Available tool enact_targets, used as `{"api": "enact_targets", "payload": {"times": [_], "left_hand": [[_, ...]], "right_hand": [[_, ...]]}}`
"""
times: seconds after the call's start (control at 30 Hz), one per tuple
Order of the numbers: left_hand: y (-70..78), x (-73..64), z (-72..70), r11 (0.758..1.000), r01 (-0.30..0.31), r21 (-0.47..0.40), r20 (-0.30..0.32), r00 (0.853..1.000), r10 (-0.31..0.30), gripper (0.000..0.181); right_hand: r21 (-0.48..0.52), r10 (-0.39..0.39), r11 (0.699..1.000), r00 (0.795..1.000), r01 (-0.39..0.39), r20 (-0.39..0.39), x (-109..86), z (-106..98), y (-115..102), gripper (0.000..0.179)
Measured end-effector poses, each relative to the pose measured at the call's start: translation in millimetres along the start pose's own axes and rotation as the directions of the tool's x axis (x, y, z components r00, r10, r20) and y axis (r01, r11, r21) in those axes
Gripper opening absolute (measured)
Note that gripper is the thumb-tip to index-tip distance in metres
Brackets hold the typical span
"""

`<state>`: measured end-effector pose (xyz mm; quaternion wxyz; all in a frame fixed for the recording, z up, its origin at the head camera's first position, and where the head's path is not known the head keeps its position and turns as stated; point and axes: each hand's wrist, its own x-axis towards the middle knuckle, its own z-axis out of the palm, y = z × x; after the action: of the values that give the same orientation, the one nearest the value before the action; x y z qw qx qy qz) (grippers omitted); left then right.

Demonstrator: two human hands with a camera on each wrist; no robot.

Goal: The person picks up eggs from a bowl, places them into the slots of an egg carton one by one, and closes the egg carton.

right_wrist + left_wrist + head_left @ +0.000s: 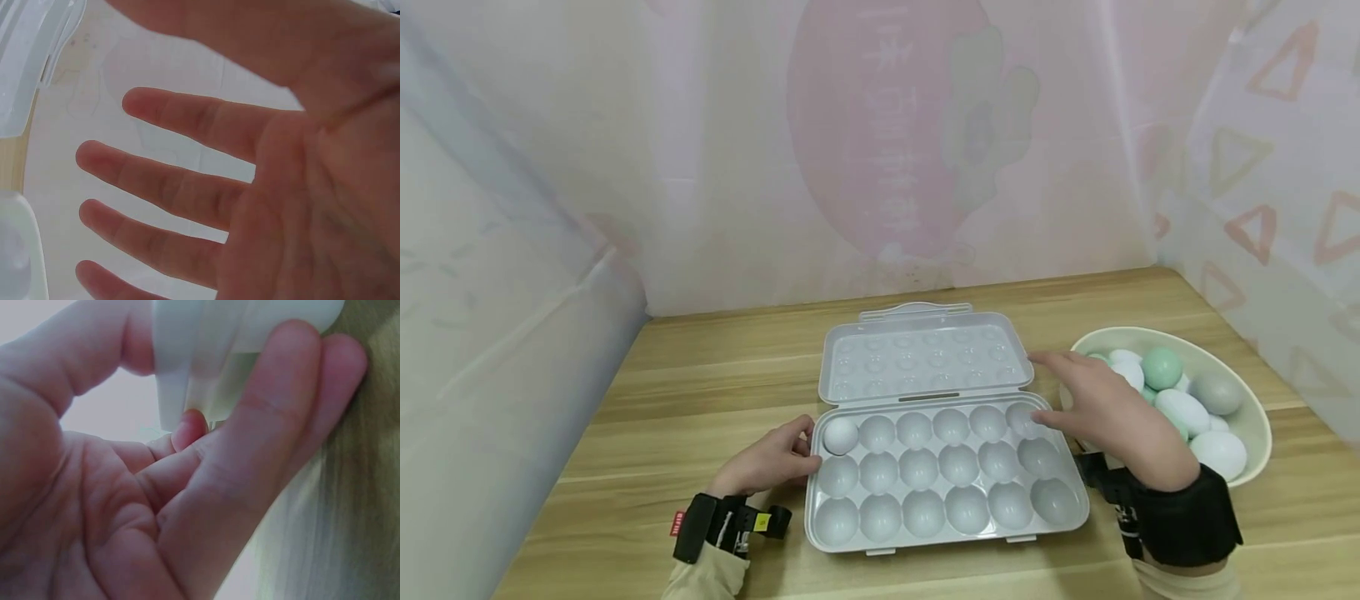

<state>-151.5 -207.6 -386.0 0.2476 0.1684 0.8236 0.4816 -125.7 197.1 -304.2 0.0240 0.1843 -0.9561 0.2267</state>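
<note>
A white plastic egg box [938, 482] lies unfolded on the wooden table, its lid [925, 367] tipped back on the far side. One white egg [840, 436] sits in the far left cup; the other cups hold nothing. My left hand [775, 457] grips the box's left edge, the thumb on the near side of its fingers. In the left wrist view the white plastic wall [187, 350] stands between thumb and fingers. Over the box's far right corner hovers my right hand [1108, 412], its fingers spread and holding nothing, as the right wrist view also shows.
Right of the box, partly behind my right hand, stands a cream bowl [1261, 421] heaped with white, green and grey eggs [1182, 412]. Printed cloth walls [722, 167] enclose the table [700, 392] at the back and both sides.
</note>
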Motion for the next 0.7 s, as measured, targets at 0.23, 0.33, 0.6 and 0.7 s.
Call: {"api": "enact_targets", "payload": {"times": [0.23, 0.33, 0.6, 0.7], "left_hand": [[-0.9, 0.0, -0.4, 1.0, -0.003, 0.008, 0.002, 1.0, 0.003, 0.022], [-0.9, -0.3, -0.7, 1.0, -0.002, 0.002, 0.005, 1.0, 0.002, 0.023], [-0.5, -0.6, -1.5, 1.0, -0.008, 0.019, 0.007, 1.0, 0.007, 0.023], [-0.4, -0.4, -1.3, 1.0, -0.01, 0.029, 0.006, 1.0, 0.01, 0.023]], "right_hand": [[-0.019, 0.066, 0.998, 0.998, -0.066, -0.004, -3.8, -2.7, 12.2, 0.064], [-0.04, 0.119, 0.992, 0.993, -0.118, 0.01, -5.3, -4.2, 17.8, 0.06], [-0.07, 0.156, 0.986, 0.987, -0.153, 0.031, -4.4, -5.5, 26.2, 0.053], [-0.077, 0.165, 0.984, 0.985, -0.162, 0.044, -4.0, -5.1, 27.7, 0.051]]}}
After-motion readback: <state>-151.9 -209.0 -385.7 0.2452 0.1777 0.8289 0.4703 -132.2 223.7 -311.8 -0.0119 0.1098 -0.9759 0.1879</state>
